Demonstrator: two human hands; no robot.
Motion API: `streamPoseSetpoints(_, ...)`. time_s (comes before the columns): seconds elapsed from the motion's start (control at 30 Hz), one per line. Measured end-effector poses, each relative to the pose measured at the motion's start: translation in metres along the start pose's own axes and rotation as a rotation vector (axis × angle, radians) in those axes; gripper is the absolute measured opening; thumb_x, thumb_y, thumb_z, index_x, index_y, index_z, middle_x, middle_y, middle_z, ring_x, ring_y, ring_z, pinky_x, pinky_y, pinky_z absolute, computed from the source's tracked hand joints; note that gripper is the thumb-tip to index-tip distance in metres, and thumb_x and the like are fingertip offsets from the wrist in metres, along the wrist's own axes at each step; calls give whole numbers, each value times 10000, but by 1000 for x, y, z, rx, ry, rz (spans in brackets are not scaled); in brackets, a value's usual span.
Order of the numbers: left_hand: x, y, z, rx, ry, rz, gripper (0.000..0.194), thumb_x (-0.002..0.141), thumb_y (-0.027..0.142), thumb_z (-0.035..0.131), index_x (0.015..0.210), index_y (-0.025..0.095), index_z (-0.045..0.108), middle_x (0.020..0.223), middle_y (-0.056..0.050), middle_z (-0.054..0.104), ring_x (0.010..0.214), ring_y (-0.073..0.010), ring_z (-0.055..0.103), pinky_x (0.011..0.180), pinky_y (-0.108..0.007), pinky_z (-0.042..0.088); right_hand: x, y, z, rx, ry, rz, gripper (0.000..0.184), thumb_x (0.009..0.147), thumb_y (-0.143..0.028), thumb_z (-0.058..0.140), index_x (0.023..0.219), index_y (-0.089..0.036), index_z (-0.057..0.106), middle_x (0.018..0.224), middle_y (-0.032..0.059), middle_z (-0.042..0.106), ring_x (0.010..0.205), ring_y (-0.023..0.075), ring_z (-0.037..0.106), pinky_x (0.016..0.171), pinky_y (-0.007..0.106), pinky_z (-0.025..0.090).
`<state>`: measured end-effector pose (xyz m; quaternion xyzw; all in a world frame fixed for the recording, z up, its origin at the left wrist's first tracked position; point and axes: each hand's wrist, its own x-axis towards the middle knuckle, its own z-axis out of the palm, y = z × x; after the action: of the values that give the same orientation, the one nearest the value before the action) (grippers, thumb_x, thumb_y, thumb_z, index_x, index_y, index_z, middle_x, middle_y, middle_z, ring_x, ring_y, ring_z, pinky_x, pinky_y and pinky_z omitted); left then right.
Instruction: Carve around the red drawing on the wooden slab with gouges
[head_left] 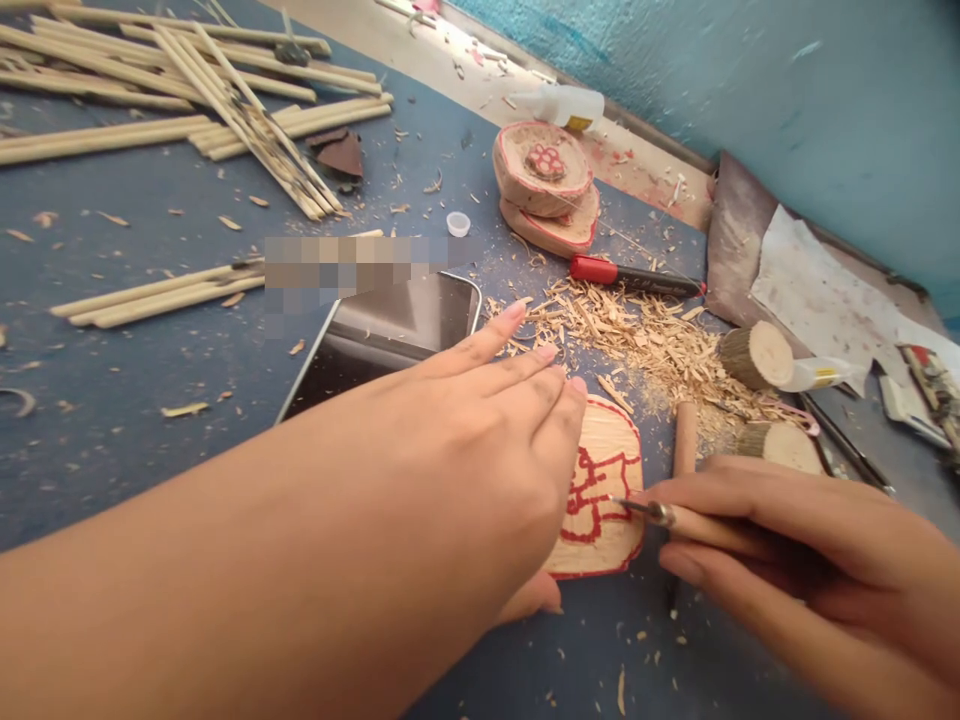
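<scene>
A pale wooden piece (613,440) with a red outline and red drawn lines lies on the blue-grey tabletop. My left hand (487,440) covers its left part, gripping it with the thumb at the near edge and the fingers stretched over the far side. A wood carving tool (701,525) with a thin metal shaft and wooden handle is in my closed right hand (795,570). Its tip meets the red lines on the right half. Another wooden-handled tool (684,440) lies just beyond the right fingers, partly hidden by them.
Wood shavings (637,335) lie beyond the piece, beside a red-capped marker (637,277). Two carved wooden pieces (544,170) are stacked further back. A phone (390,320) lies behind my left hand. Wooden sticks (187,60) pile up at upper left; log slices (757,355) stand right.
</scene>
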<state>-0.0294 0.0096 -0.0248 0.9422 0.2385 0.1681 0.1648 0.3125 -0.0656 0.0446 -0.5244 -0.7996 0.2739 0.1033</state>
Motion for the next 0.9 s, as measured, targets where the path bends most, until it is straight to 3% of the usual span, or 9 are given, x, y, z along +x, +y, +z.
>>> streamPoseSetpoints(0.07, 1, -1, 0, 5, 1, -6, 768, 1208, 673, 862, 1824, 228, 754, 1902, -162, 726, 1781, -426, 715, 1649, -691, 304, 11, -9, 11, 121, 33, -16, 60, 1274, -351, 805, 1267, -358, 864, 1031, -59, 945, 780, 124, 913, 692, 133, 706)
streamPoseSetpoints(0.1, 2, -2, -1, 6, 4, -6, 770, 1215, 705, 844, 1820, 237, 758, 1897, -157, 733, 1779, -424, 718, 1647, -696, 304, 17, -14, 16, 136, 45, -39, 87, 1255, -293, 809, 1196, -339, 853, 991, -66, 928, 754, 106, 888, 677, 126, 682)
streamPoseSetpoints(0.2, 6, -3, -4, 24, 16, 5, 825, 1200, 761, 860, 1781, 182, 777, 1875, -180, 752, 1778, -393, 722, 1658, -618, 279, 28, -22, 23, 158, 50, -106, 148, 1243, -203, 778, 1225, -321, 865, 944, -76, 905, 724, 70, 846, 659, 102, 635)
streamPoseSetpoints(0.33, 11, -3, -8, 58, 42, 41, 917, 1104, 767, 990, 1690, 85, 811, 1814, -217, 798, 1751, -349, 749, 1654, -467, 235, 25, -20, 24, 148, 91, -121, 222, 1217, -154, 777, 1292, -312, 914, 942, -34, 916, 728, 101, 874, 668, 129, 668)
streamPoseSetpoints(0.5, 12, -2, -9, 87, 44, 66, 960, 1121, 779, 966, 1713, 47, 780, 1792, -215, 815, 1740, -355, 759, 1655, -453, 207, 20, -17, 27, 151, 104, -159, 201, 1232, -155, 786, 1293, -302, 908, 979, -38, 942, 769, 92, 903, 723, 111, 683)
streamPoseSetpoints(0.73, 12, -3, -9, 94, 59, 59, 1012, 1084, 777, 1005, 1728, 36, 764, 1799, -226, 804, 1737, -366, 761, 1656, -452, 204, 21, -23, 24, 122, 105, -144, 192, 1218, -154, 784, 1186, -313, 888, 943, -57, 937, 733, 86, 889, 670, 109, 667)
streamPoseSetpoints(0.9, 14, -2, -8, 88, 61, 55, 959, 1091, 761, 1000, 1704, 53, 793, 1788, -214, 813, 1728, -367, 769, 1648, -457, 250, 19, -20, 26, 109, 108, -151, 184, 1218, -155, 772, 1245, -304, 877, 937, -53, 928, 713, 87, 872, 658, 115, 663)
